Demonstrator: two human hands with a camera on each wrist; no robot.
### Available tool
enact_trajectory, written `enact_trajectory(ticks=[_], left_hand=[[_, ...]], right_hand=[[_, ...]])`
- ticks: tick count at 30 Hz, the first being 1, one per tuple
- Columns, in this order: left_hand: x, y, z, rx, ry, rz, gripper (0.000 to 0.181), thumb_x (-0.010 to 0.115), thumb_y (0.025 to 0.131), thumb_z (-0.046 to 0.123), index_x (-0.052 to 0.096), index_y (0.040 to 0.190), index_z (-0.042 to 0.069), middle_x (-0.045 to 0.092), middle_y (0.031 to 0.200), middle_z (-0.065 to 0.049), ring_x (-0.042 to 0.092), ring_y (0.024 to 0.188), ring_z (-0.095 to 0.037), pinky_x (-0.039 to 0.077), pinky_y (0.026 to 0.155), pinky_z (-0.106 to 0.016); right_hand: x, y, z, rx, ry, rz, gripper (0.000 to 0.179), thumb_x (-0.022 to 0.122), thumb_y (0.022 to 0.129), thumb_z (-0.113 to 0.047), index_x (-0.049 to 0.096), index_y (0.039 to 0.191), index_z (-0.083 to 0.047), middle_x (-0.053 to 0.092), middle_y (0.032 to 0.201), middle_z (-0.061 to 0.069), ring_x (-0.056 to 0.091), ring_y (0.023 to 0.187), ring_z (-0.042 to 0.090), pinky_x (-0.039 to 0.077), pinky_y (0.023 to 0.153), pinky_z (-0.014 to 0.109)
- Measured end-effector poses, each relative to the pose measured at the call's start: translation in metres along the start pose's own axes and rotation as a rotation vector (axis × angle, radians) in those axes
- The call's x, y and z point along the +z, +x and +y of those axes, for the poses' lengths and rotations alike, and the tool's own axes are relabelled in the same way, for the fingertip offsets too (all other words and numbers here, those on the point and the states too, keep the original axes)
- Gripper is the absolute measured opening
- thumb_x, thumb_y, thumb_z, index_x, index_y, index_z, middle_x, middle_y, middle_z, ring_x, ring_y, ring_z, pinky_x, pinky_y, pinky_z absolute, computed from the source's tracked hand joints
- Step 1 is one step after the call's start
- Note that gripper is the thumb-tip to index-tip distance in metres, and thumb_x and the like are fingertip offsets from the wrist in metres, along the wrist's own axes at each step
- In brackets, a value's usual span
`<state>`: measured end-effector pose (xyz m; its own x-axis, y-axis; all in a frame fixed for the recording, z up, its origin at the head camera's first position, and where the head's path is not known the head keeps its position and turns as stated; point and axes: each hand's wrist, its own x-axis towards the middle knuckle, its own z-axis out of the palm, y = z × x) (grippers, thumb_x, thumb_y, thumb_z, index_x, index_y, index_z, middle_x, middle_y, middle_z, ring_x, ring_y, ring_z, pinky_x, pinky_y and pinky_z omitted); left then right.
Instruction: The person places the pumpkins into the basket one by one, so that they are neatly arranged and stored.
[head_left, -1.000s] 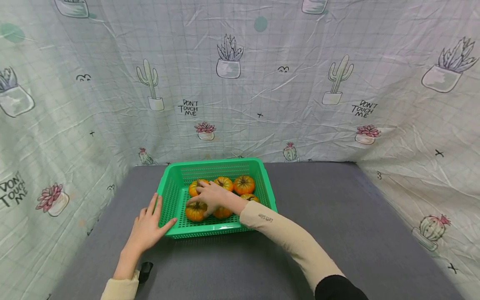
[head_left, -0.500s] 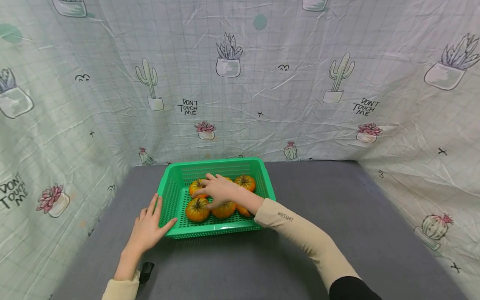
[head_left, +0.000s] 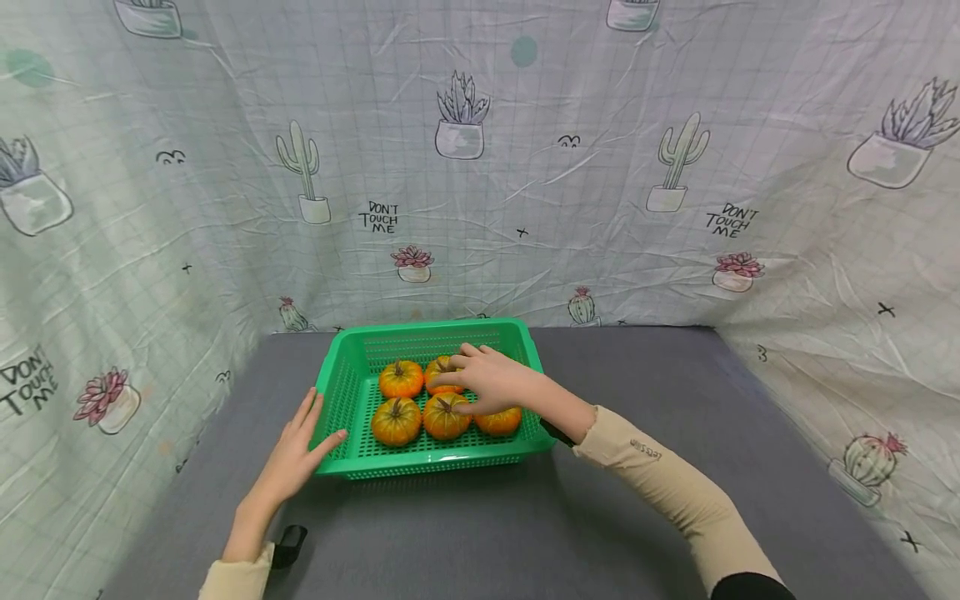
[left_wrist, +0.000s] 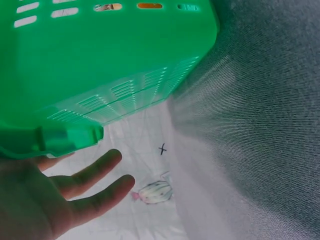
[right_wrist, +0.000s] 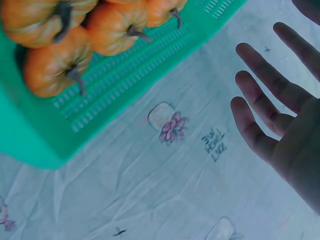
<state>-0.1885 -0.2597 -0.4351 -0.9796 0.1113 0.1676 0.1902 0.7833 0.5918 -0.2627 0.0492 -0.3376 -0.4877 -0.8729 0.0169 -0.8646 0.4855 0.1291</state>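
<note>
Small orange pumpkins with dark stems sit in two rows in a green plastic basket [head_left: 442, 456]. My right hand [head_left: 497, 382] hovers over the basket's right half, fingers spread and holding nothing. Beneath it are the front middle pumpkin [head_left: 444, 418] and the front right pumpkin [head_left: 498, 423]. The back right pumpkin is hidden behind that hand in the head view; a back-corner pumpkin [right_wrist: 57, 65] shows in the right wrist view. At the basket's left side, my left hand [head_left: 288, 458] has its fingers extended along the rim and its thumb over the front left corner.
A dark grey cloth [head_left: 637, 400] covers the table around the basket. Behind and at both sides hangs a pale curtain [head_left: 495, 192] printed with cacti. A black strap [head_left: 288, 546] is at the left wrist.
My right hand has moved rightward from over the left pumpkins to over the right ones, uncovering those on the left. The left hand has shifted very slightly. The basket stays in place.
</note>
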Motion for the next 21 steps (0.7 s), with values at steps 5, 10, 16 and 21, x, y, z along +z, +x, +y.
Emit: enact_trajectory(ticks=[5,10,16,21], left_hand=[[0.001,-0.001,-0.002,0.018,-0.065,0.009,0.074,0.047,0.091,0.036,0.006,0.144,0.003,-0.004,0.151,-0.014,0.006,0.133,-0.047,0.015,0.094,-0.068],[0.002,-0.005,-0.005,0.035,-0.082,0.026,0.073,0.048,0.091,0.034,0.008,0.145,0.005,-0.003,0.151,-0.013,0.007,0.133,-0.048,0.016,0.092,-0.068],[0.0,-0.01,-0.011,0.041,-0.055,0.055,0.07,0.047,0.092,0.033,0.01,0.145,0.006,0.005,0.15,-0.017,0.012,0.13,-0.05,0.018,0.092,-0.067],[-0.008,-0.014,-0.016,0.044,-0.042,0.072,0.066,0.044,0.093,0.031,0.01,0.145,0.008,0.01,0.148,-0.023,0.015,0.128,-0.052,0.018,0.09,-0.067]], right_hand=[[0.009,-0.024,0.01,0.022,0.05,0.057,0.039,0.057,0.085,-0.036,0.052,0.124,-0.029,0.056,0.109,-0.002,0.041,0.09,0.014,0.035,0.07,0.026],[0.029,-0.045,0.026,0.043,0.09,0.158,0.033,0.057,0.086,-0.029,0.056,0.119,-0.025,0.057,0.103,-0.003,0.039,0.082,0.012,0.033,0.066,0.024],[0.056,-0.069,0.044,0.106,0.08,0.307,0.029,0.063,0.082,-0.022,0.062,0.111,-0.02,0.059,0.097,-0.002,0.044,0.083,0.013,0.038,0.067,0.027],[0.075,-0.09,0.058,0.157,0.118,0.435,0.027,0.065,0.079,-0.016,0.065,0.106,-0.016,0.062,0.096,0.001,0.047,0.084,0.015,0.039,0.067,0.029]])
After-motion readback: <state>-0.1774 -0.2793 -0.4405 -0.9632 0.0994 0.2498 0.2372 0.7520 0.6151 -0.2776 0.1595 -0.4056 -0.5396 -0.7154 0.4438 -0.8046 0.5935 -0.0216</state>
